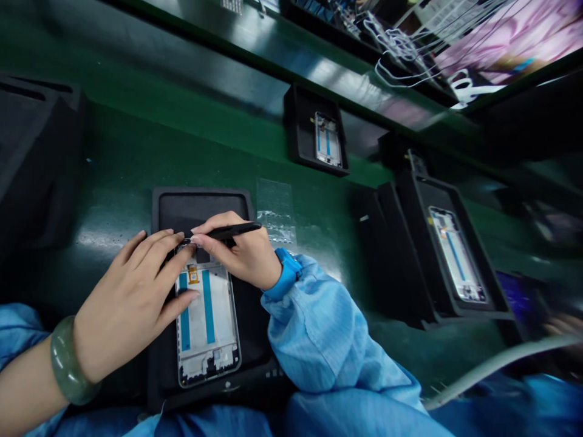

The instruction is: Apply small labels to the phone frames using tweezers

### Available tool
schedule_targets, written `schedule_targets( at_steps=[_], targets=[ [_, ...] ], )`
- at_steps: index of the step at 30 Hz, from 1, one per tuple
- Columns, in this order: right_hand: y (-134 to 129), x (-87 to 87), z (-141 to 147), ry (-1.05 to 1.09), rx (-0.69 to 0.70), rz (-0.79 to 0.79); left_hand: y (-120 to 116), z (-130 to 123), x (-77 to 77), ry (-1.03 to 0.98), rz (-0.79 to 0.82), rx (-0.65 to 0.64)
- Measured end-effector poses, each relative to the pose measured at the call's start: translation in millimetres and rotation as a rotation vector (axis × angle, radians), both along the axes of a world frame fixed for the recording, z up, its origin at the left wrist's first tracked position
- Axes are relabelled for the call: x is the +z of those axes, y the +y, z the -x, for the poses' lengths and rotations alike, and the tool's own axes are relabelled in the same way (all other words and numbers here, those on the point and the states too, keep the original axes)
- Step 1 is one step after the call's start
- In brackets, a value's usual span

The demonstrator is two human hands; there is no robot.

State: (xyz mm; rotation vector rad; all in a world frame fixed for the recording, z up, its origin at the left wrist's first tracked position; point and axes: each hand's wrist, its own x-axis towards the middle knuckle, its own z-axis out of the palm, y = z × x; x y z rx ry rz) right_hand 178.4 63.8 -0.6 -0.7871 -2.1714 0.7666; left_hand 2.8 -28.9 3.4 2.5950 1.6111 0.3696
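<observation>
While the phone frame (198, 328) lay flat on the black tray (200, 192), nearer the tray's left edge than its right, the right hand (241, 258) and the left hand (132, 291) met over the frame's far end. The tray rested on the green tabletop (118, 164).

Right hand: thumb and fingers pinched a black pen-like tool (234, 230). Its blunt end pointed toward the tray's right edge; its working end lay beside the left fingertips.

Left hand: palm down, fingers spread and slightly bent, thumb reaching over the frame from the left. Whether its fingertips pinched a small part could not be made out.

Handling: the frame was judged light and stiff, with a thin, smooth rim that could slip. The exposed inner side, bearing two blue strips (208, 306) and a small orange piece (194, 275), was probably fragile. The suitable hold was along both long sides of the rim, clear of these parts.

Orientation: the long axis ran from the tray's near edge toward its far edge, the far end leaning slightly left. The inner side faced up. Which short end was the phone's top could not be established.
</observation>
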Motion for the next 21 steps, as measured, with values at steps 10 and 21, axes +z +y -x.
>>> schedule_targets(
  at_steps=[10, 21],
  targets=[
    [2.3, -3.6, -1.9, 0.157, 0.044, 0.078, -0.4, -0.3, -2.0, 0.0, -0.005, 0.003],
    [0.0, -5.4, -1.4, 0.057, 0.057, -0.036, -1.6, -0.3, -3.6, -0.01, 0.003, 0.026]
  ],
)
